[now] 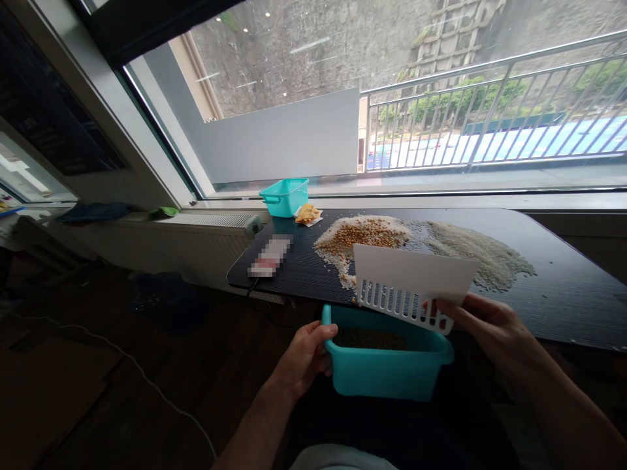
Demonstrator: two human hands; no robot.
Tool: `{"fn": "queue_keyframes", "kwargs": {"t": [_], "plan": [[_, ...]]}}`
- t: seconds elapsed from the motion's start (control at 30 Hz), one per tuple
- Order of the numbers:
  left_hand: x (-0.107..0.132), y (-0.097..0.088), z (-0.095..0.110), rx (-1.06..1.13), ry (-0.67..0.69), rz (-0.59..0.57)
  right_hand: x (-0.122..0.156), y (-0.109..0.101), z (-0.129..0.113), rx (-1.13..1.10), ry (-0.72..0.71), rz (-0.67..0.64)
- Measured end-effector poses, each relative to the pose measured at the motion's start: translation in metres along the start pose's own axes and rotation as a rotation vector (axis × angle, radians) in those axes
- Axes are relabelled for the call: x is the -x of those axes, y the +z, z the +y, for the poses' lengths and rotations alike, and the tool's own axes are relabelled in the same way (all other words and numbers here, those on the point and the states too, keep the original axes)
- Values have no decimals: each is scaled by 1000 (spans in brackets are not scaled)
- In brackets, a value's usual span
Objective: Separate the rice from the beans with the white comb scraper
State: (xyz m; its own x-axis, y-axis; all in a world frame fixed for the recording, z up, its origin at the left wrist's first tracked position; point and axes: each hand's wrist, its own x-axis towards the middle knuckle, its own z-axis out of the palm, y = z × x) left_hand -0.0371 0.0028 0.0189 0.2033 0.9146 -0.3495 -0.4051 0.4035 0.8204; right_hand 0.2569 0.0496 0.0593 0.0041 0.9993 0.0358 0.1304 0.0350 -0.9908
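Observation:
My left hand [306,356] grips the left rim of a teal plastic bin [386,372] held below the near edge of the black table [563,287]. Brown beans [369,338] lie inside the bin. My right hand [482,323] holds a white slotted scraper [409,281] tilted over the bin at the table's edge. Behind the scraper, a heap of brown beans mixed with white rice [360,236] lies on the table, and a separate pile of white rice [473,251] spreads to the right.
A second teal bin [285,196] stands at the table's far left corner, beside a yellow snack on paper [307,213]. A blurred flat object [270,256] lies near the left edge. A radiator [206,225] and a large window are behind; a cable [122,359] crosses the floor.

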Motion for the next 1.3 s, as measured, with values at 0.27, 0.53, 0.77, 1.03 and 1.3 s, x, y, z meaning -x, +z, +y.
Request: {"fn": "queue_keyframes", "kwargs": {"t": [0.27,0.53,0.77,1.03,1.3], "plan": [[1,3,1,5,0,16,1,15,2,-12,-15,65],[2,5,4,-5,5,23,-3,19,5,73,-33,-48],[2,4,2,-25,3,7,1,8,16,97,-84,266],[1,3,2,-8,-6,15,-7,21,8,67,-102,258],[1,3,1,-7,-1,2,-18,20,5,84,-132,192]]}}
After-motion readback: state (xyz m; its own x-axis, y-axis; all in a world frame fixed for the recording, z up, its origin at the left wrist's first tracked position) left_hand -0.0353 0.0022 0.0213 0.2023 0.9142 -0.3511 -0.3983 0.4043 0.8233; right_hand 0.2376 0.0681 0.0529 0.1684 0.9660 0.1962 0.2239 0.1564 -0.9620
